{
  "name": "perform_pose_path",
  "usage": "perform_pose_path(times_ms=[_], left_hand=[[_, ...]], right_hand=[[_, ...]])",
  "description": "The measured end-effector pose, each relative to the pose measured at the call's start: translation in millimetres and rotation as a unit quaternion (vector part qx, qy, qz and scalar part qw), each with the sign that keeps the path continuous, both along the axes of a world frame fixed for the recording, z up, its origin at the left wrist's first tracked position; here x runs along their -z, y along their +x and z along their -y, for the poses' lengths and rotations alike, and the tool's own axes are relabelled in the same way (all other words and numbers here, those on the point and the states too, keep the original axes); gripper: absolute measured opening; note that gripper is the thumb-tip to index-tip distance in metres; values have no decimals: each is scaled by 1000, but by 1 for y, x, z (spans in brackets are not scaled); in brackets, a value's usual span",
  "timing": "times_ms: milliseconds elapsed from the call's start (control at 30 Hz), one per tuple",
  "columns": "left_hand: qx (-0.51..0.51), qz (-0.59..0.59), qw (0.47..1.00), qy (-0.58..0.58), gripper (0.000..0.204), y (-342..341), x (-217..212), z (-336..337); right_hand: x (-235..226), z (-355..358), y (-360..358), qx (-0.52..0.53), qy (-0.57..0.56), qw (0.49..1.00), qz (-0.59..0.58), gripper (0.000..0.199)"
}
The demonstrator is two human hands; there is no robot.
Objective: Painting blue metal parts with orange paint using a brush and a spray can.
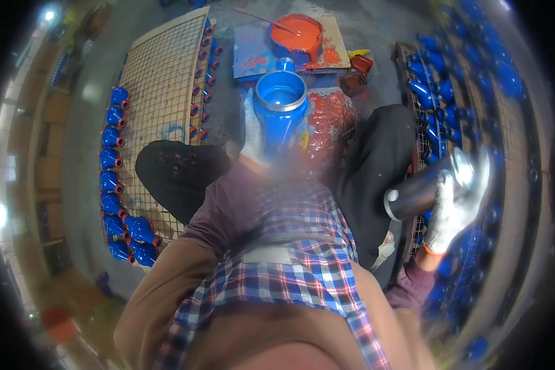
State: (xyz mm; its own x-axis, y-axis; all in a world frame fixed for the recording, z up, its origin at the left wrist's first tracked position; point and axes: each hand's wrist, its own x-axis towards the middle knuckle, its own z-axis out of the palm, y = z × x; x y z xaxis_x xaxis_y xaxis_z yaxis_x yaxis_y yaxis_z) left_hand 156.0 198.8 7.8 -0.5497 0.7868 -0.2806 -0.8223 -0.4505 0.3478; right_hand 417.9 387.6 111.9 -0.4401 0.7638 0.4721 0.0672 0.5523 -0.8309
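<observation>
My left hand [251, 137], in a pale glove, is against the left side of a glossy blue hollow cylinder [282, 123] and appears to grip it. A bare silvery rim rings its open top, and the inside is blue too. Blur hides its lower end and some of my fingers. Off to the right, my right hand [453, 213], in a white glove with an orange cuff, is closed around a dark cylinder [416, 192]. This cylinder lies tilted, with a shiny metal end by my fingers; motion smears it.
Beyond the blue cylinder, a red paint bowl [296, 34] with a stick in it stands on a stained board [253, 52]. At left, a wire-mesh rack [160, 80] carries blue parts with red rims [112, 137]. Another rack of blue parts [435, 92] stands at right.
</observation>
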Motion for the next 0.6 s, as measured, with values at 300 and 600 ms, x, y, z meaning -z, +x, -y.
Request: perform_pose_path(times_ms=[300,600], left_hand=[[-29,-29,993,112,75,-1,17,2],[-44,-232,971,42,61,13,15,5]], right_hand=[[248,-27,101,181,22,895,408,70],[236,8,94,264,-70,889,368,47]])
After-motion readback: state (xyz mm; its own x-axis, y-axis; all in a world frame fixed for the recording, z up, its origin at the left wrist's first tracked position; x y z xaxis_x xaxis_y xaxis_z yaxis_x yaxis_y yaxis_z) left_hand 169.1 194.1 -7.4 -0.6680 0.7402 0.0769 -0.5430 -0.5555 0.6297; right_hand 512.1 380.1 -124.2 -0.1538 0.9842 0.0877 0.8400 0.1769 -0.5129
